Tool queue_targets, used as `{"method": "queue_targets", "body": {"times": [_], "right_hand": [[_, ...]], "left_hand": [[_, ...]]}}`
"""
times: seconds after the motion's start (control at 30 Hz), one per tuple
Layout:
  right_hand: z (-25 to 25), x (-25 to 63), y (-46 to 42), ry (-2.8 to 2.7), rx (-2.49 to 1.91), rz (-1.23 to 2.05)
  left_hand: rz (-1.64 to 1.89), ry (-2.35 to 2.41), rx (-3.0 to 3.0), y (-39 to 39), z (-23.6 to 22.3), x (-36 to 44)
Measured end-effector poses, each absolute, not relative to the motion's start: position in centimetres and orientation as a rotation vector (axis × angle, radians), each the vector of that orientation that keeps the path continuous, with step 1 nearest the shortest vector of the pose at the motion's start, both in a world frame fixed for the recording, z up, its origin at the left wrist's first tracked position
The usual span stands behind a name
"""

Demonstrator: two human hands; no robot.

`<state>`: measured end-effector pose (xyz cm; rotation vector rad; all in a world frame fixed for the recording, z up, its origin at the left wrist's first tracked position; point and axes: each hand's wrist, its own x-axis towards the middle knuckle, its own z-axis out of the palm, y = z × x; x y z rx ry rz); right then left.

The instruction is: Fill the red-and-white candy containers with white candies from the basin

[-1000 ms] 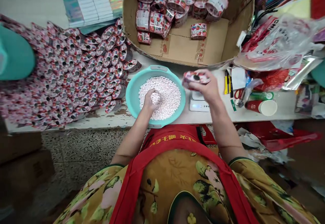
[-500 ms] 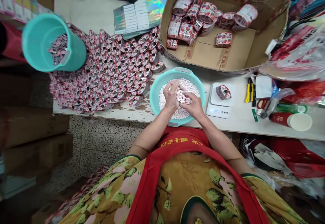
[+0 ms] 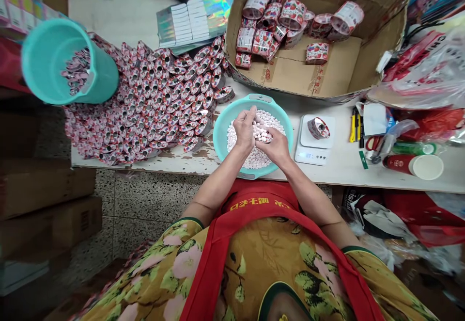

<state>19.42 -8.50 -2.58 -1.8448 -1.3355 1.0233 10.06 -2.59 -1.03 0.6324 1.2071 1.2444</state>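
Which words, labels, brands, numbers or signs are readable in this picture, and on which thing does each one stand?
"CHI": plastic bag, right; the rest is folded away.
"eish": black packaging, lower right; only partly visible.
Red apron: yellow characters, upside down, not surely readable.
Carton: red characters, too blurred.
Red printed containers, red paper cup, scale display: too small or blurred.

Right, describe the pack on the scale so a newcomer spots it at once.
Find the big box, then the white scale below it, right of the basin. On the scale sits one red-patterned pack with a dark hole in its top. Unlike the packs in the box or the cluster left of the basin, it sits alone.
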Motion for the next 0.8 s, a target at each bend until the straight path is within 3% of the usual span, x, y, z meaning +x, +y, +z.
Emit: {"method": "queue_targets", "body": {"times": [0.8], "right_hand": [[-2.6,20.5,-8.7,-1.24,-1.701,1.042]], "left_hand": [[1.15,1.139,0.644,-2.7,0.5,11.8]]}}
